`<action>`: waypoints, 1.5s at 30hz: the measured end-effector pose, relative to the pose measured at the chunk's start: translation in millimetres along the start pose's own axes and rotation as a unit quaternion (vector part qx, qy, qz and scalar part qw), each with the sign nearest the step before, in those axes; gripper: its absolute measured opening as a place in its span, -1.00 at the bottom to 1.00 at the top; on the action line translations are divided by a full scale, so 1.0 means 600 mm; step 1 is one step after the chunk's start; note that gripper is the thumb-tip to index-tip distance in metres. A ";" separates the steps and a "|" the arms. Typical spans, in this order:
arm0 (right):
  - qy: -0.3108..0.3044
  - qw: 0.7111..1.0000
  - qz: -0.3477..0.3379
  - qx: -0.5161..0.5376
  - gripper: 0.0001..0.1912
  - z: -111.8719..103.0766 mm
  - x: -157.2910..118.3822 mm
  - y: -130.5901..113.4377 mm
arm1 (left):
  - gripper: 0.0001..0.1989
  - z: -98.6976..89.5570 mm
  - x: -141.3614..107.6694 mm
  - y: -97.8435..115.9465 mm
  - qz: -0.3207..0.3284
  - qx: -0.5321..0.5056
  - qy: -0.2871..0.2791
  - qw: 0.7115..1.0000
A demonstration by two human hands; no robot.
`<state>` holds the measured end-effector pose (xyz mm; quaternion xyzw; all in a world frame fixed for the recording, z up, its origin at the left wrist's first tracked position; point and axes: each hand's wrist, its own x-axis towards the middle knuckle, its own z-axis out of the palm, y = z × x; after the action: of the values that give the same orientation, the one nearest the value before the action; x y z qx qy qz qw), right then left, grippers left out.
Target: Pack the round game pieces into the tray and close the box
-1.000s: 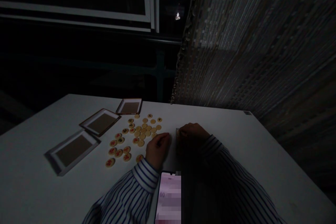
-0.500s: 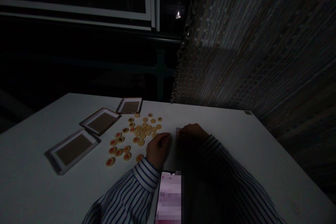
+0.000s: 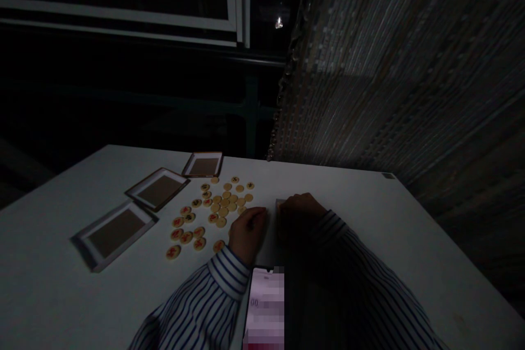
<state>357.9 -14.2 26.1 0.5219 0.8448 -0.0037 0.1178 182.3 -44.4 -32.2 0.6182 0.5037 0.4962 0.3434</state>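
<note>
My left hand (image 3: 247, 234) rests on the white table (image 3: 410, 262) with its fingers curled closed. Whatever may be inside it is hidden. Round Chinese chess pieces (image 3: 223, 203) lie scattered just beyond and to the left of it, several showing red or dark characters, others plain side up. To the right, my right hand (image 3: 302, 208) is also closed, knuckles up, beside the pale edge of a flat thing (image 3: 279, 203) mostly lost in shadow. Whether the fingers grip it is too dark to make out. Both hands wear striped cuffs.
Three shallow trays or lids stand in a slanting row at left: a near one (image 3: 82, 249), a middle one (image 3: 130, 195) and a far one (image 3: 187, 168). A lit phone (image 3: 262, 301) lies between my forearms. A bead-string curtain (image 3: 361, 76) hangs behind the table at right.
</note>
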 end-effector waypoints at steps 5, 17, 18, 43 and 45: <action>-0.004 1.000 0.001 -0.021 -0.71 0.002 -0.001 -0.001 | -0.80 -0.001 0.000 0.002 0.007 0.026 -0.002 1.000; 0.002 1.000 -0.005 -0.024 -0.70 0.003 -0.003 -0.003 | -0.80 -0.003 0.000 0.004 0.023 0.043 -0.006 0.999; 0.003 1.000 -0.003 -0.025 -0.70 0.003 -0.004 -0.004 | -0.81 -0.002 0.000 0.003 0.023 0.043 -0.005 0.999; 0.137 0.989 0.009 0.055 -0.73 -0.036 -0.038 0.033 | -0.81 -0.001 0.001 0.003 0.028 0.023 0.009 0.999; 0.148 0.987 0.013 0.058 -0.73 -0.039 -0.041 0.032 | -0.81 -0.002 0.001 0.005 0.026 0.026 0.010 0.999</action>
<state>380.7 -24.3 55.8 0.5334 0.8446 0.0263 -0.0388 182.2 -44.6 -29.2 0.6351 0.5032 0.4977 0.3094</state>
